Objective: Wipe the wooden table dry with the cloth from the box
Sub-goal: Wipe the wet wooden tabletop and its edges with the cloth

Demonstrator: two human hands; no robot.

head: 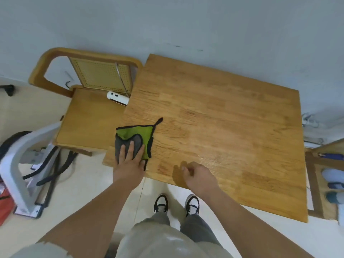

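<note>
Here, cloth (136,138) is pressed flat at near-left corner of wooden table (223,116) by left hand (130,161), fingers spread apart on it. Right hand (197,175) is held loosely curled, seemingly just above near edge, gripping nothing. Rest of tabletop lies bare. Chair (89,108) is set against left edge.
</note>
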